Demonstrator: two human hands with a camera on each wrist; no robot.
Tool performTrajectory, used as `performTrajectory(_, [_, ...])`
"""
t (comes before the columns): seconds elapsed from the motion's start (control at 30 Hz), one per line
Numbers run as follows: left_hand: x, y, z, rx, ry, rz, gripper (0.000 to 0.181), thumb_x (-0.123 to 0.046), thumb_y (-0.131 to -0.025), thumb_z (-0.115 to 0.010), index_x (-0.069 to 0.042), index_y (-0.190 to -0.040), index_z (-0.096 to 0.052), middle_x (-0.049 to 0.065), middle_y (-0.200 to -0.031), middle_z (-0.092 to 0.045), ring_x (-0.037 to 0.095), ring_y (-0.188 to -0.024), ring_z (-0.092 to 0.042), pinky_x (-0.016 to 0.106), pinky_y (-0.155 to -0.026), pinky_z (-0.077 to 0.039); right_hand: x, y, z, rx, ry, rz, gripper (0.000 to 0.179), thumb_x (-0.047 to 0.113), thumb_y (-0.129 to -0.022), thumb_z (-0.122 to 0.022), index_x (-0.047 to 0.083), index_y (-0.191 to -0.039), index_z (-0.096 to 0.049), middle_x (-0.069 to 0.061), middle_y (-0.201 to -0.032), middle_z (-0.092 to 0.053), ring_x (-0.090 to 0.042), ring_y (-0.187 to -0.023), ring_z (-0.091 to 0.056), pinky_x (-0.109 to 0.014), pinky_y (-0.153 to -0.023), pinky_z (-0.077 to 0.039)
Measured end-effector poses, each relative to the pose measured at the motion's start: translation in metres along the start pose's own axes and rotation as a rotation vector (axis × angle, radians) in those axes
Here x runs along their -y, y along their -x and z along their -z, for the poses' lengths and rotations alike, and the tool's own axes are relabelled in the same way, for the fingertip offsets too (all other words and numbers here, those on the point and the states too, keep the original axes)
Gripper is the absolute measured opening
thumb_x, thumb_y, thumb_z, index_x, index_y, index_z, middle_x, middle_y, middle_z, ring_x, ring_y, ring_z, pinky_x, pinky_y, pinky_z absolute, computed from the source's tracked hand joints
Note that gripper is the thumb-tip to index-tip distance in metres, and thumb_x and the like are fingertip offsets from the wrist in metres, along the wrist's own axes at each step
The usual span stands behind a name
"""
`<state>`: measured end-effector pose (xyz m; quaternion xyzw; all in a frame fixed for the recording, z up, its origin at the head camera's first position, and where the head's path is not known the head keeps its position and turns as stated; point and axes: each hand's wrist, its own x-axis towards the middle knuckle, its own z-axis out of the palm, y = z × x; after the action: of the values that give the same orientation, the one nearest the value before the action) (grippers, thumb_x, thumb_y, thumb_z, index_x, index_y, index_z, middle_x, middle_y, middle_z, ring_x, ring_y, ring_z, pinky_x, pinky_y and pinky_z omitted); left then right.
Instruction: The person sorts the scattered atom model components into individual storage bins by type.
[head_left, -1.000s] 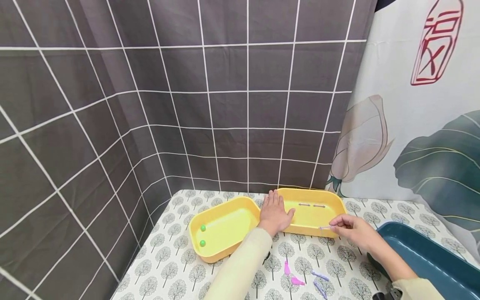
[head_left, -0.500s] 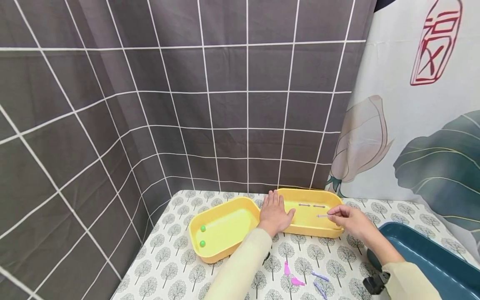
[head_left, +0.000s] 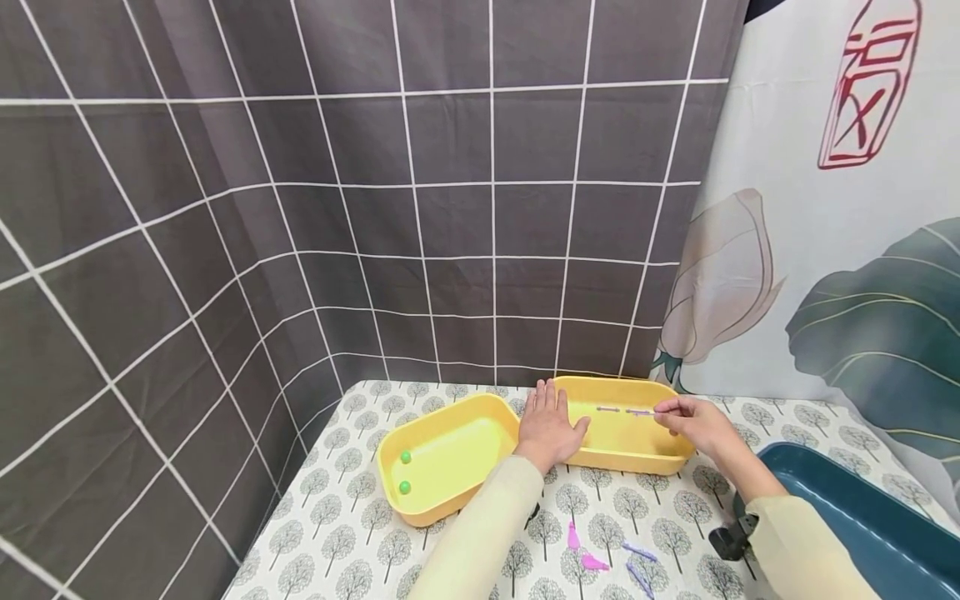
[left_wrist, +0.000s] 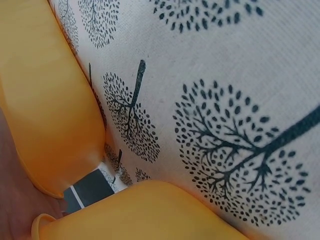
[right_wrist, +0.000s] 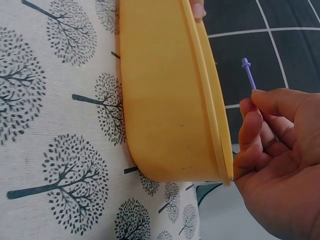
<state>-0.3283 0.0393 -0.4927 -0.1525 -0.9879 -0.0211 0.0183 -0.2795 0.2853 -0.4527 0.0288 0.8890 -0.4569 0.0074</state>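
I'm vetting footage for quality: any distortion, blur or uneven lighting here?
Head view: bright, dark gridded curtain looks bowed at left, lens or drape unclear; left wrist: dimmer, tree-print cloth crisp; right wrist: purple stick and right hand fairly sharp.

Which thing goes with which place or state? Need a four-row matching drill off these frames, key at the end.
Things
1. green balls
2. right hand
3. pink pieces
4. left hand

Places and states
A. pinches a purple stick
B. at the gap between the left yellow tray and the right yellow tray
C. inside the left yellow tray
D. on the tree-print cloth, nearer the camera than both trays

Pairs: 1-C, 2-A, 3-D, 4-B
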Motion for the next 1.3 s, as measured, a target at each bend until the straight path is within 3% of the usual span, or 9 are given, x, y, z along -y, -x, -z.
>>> performTrajectory(0.17, [0.0, 0.001, 0.001, 0.005, 0.018, -0.002, 0.074, -0.062, -0.104, -0.024, -0.015, -0.161, -0.029, 0.009, -0.17, -0.017, 0.025, -0.157, -0.01, 0.037, -0.127, -0.01, -0.001, -0.006, -0.002, -0.004, 0.018, -0.002, 0.026, 0.017, -0.098, -0.066, -0.003, -0.113, -0.066, -0.006, -0.093, -0.066, -0.02, -0.084, -0.059, -0.035, -0.072, -0.05])
performTrajectory(0.37, [0.001, -0.001, 0.0, 0.009, 0.028, -0.002, 0.074, -0.062, -0.104, -0.024, -0.015, -0.161, -0.029, 0.009, -0.17, -0.016, 0.025, -0.157, -0.009, 0.038, -0.127, -0.011, 0.001, -0.011, -0.004, 0.009, 0.036, -0.003, 0.028, 0.021, -0.1, -0.063, -0.002, -0.116, -0.064, -0.016, -0.099, -0.067, -0.025, -0.088, -0.06, -0.035, -0.073, -0.045])
performTrajectory(0.5, [0.001, -0.001, 0.0, 0.011, 0.028, 0.001, 0.074, -0.062, -0.104, -0.024, -0.016, -0.161, -0.028, 0.009, -0.17, -0.016, 0.025, -0.157, -0.008, 0.037, -0.127, -0.009, 0.002, -0.015, -0.004, 0.019, 0.032, -0.015, 0.027, 0.02, -0.1, -0.062, -0.002, -0.117, -0.064, -0.018, -0.105, -0.067, -0.024, -0.09, -0.061, -0.04, -0.079, -0.049])
performTrajectory(0.97, [0.0, 0.0, 0.001, 0.008, 0.01, -0.005, 0.074, -0.062, -0.104, -0.022, -0.015, -0.161, -0.028, 0.009, -0.17, -0.015, 0.025, -0.157, -0.009, 0.039, -0.127, -0.011, 0.004, -0.025, -0.006, -0.021, -0.054, -0.047, 0.038, 0.016, -0.099, -0.062, -0.008, -0.128, -0.056, 0.0, -0.089, -0.066, -0.016, -0.082, -0.061, -0.038, -0.08, -0.051])
performTrajectory(1.17, [0.0, 0.001, 0.002, 0.009, 0.009, -0.003, 0.076, -0.064, -0.104, -0.018, -0.015, -0.161, -0.028, 0.009, -0.17, -0.015, 0.024, -0.157, -0.008, 0.038, -0.127, -0.009, 0.003, -0.021, -0.007, 0.0, -0.036, -0.036, 0.035, 0.019, -0.101, -0.06, -0.005, -0.127, -0.058, -0.011, -0.106, -0.067, -0.021, -0.089, -0.062, -0.045, -0.088, -0.05])
performTrajectory(1.3, [0.0, 0.001, 0.002, 0.011, 0.008, -0.001, 0.076, -0.064, -0.104, -0.019, -0.015, -0.161, -0.028, 0.008, -0.17, -0.015, 0.024, -0.157, -0.008, 0.037, -0.127, -0.009, 0.006, -0.016, -0.009, 0.009, -0.022, -0.012, 0.035, 0.022, -0.102, -0.061, -0.004, -0.126, -0.059, -0.016, -0.109, -0.068, -0.021, -0.089, -0.062, -0.04, -0.084, -0.049])
